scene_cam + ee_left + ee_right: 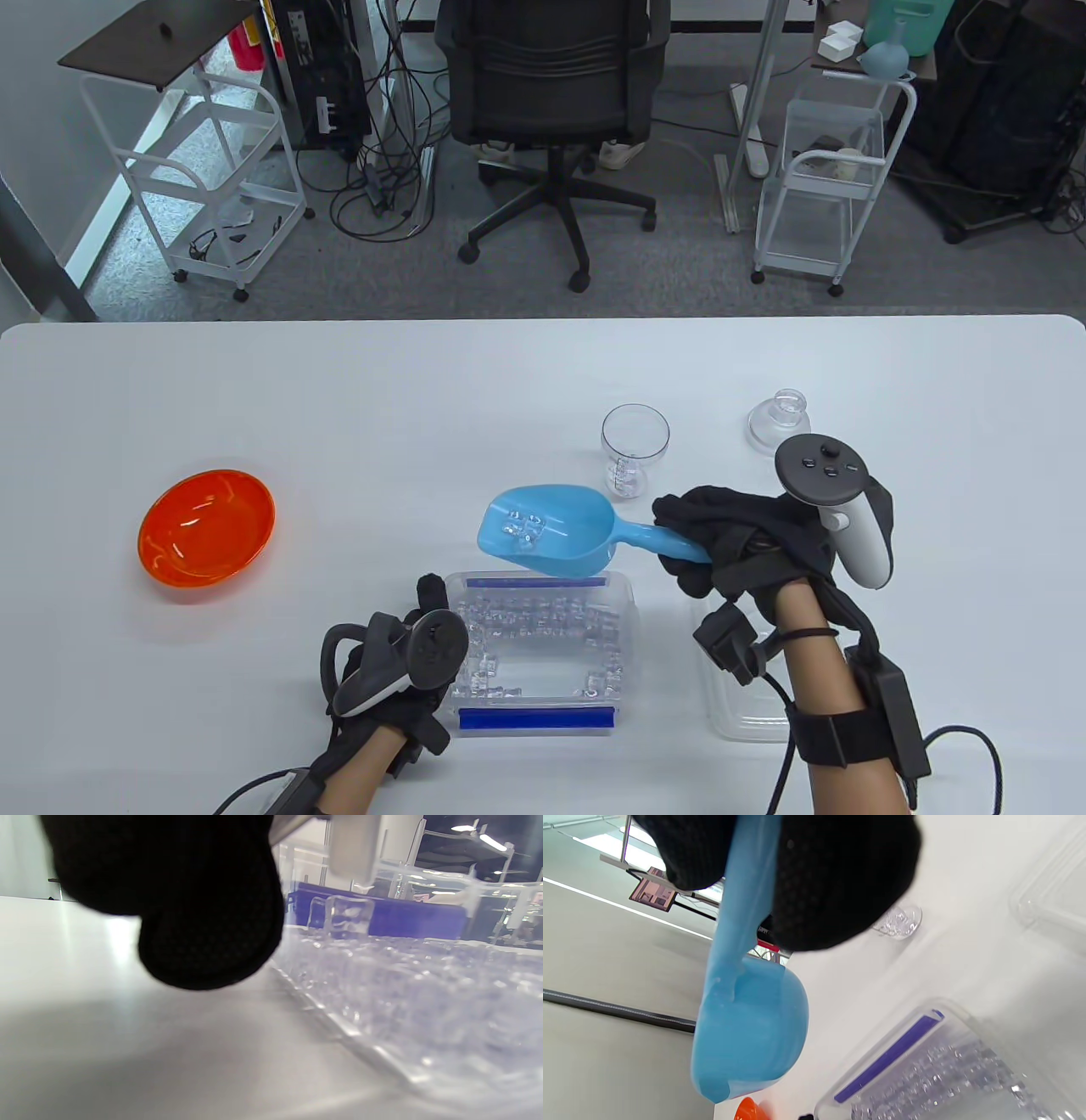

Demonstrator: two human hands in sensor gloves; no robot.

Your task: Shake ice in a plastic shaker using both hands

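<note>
So the right hand was wrapped around the blue scoop handle, ice-loaded bowl pointing left over the ice box, shaker cup just beyond-right of it, while the left hand steadied the box, finger curl hidden.

A shallow orange plastic bowl sits at the left of the white table, well apart from everything else. A clear flat plastic lid lies near the table's front right. Beyond the table stand a black office chair and two white wire trolleys.
</note>
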